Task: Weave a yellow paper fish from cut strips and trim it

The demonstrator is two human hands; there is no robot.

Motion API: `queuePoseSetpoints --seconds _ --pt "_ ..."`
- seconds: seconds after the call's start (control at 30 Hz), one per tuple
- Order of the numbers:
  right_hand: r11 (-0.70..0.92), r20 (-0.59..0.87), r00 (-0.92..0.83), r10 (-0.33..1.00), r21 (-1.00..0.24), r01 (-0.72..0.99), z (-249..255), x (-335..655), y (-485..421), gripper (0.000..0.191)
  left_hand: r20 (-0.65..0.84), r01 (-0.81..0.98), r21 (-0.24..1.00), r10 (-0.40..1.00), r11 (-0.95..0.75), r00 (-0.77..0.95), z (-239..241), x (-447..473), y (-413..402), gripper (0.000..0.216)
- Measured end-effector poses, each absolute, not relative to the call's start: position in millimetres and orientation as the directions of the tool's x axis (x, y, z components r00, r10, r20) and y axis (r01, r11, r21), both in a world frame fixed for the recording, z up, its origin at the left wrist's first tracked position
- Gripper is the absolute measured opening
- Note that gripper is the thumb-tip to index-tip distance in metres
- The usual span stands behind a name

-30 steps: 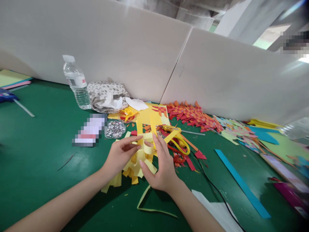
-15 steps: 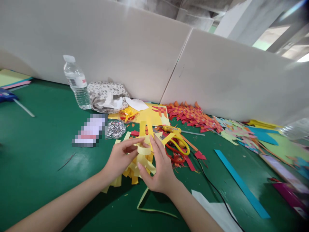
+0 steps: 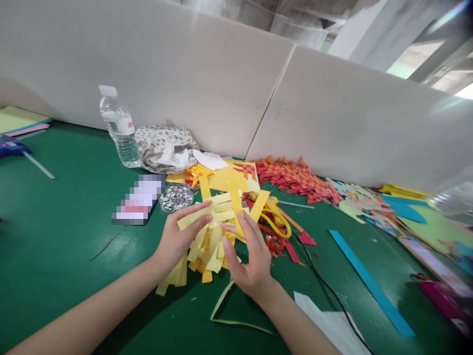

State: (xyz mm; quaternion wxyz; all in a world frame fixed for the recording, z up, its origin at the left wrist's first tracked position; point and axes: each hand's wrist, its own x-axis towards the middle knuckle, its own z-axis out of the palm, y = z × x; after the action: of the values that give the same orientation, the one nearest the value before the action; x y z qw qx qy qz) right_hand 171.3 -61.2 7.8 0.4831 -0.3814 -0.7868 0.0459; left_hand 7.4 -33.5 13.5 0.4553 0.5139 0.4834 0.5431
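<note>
Both of my hands meet over a heap of yellow paper strips point(image 3: 205, 251) on the green table point(image 3: 66, 231). My left hand point(image 3: 176, 236) pinches the end of a pale yellow strip point(image 3: 207, 213) that lies crosswise. My right hand point(image 3: 248, 254) holds upright darker yellow strips point(image 3: 236, 204) between fingers and thumb, crossing the pale ones. A thin looped yellow offcut point(image 3: 225, 310) lies on the table just below my right wrist.
Yellow-handled scissors point(image 3: 275, 217) lie right of my hands among red scraps. Behind are a dish of googly eyes point(image 3: 176, 197), a water bottle point(image 3: 120, 128), a patterned cloth point(image 3: 162, 145), woven red-orange paper fish point(image 3: 295, 180), a blue strip point(image 3: 369, 281), a black cable point(image 3: 328, 286) and white partition boards point(image 3: 221, 79).
The curled strip loop seen earlier has been flattened out. Both hands shifted slightly, and the strips now lie crossed and spread between the fingers.
</note>
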Motion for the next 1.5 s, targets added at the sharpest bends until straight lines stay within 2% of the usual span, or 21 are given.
queuePoseSetpoints --seconds 0.07,0.13,0.17,0.23,0.3,0.37,0.47,0.57,0.87,1.23,1.5 --pt "0.593 0.617 -0.122 0.778 -0.656 0.466 11 169 -61 0.049 0.113 0.004 0.994 0.987 -0.113 -0.111 14 6 -32 0.032" --pt "0.377 0.391 -0.017 0.920 -0.877 0.299 17 164 -61 0.044 0.135 0.018 0.991 0.980 -0.134 -0.148 14 5 -32 0.032" --pt "0.273 0.283 0.022 0.959 -0.941 0.199 21 162 -61 0.047 0.150 0.024 0.989 0.976 -0.148 -0.160 14 6 -33 0.031" --pt "0.145 0.146 0.072 0.987 -0.989 0.021 27 159 -59 0.056 0.181 0.038 0.984 0.966 -0.177 -0.183 15 6 -34 0.030" --pt "0.083 0.077 0.064 0.995 -0.991 -0.103 30 158 -57 0.059 0.208 0.047 0.978 0.954 -0.203 -0.214 16 7 -35 0.029" --pt "0.044 0.041 0.017 0.999 -0.984 -0.170 30 159 -55 0.050 0.226 0.045 0.974 0.943 -0.222 -0.244 18 7 -36 0.029" --pt "-0.013 0.007 -0.094 0.996 -0.978 -0.208 28 160 -53 0.030 0.242 0.039 0.970 0.934 -0.240 -0.261 19 6 -36 0.029" --pt "-0.043 -0.008 -0.144 0.989 -0.970 -0.239 28 160 -54 0.024 0.261 0.044 0.965 0.935 -0.258 -0.241 20 7 -39 0.028" --pt "-0.241 -0.245 -0.024 0.969 -0.924 -0.296 23 157 -51 0.030 0.379 0.105 0.923 0.919 -0.369 -0.106 16 16 -48 0.024" --pt "-0.265 -0.267 -0.031 0.963 -0.926 -0.269 25 157 -50 0.035 0.250 0.042 0.968 0.962 -0.247 -0.112 18 19 -54 0.024" --pt "-0.233 -0.256 0.001 0.967 -0.879 -0.417 23 154 -53 0.030 0.227 0.017 0.974 0.973 -0.226 -0.047 11 25 -59 0.023"
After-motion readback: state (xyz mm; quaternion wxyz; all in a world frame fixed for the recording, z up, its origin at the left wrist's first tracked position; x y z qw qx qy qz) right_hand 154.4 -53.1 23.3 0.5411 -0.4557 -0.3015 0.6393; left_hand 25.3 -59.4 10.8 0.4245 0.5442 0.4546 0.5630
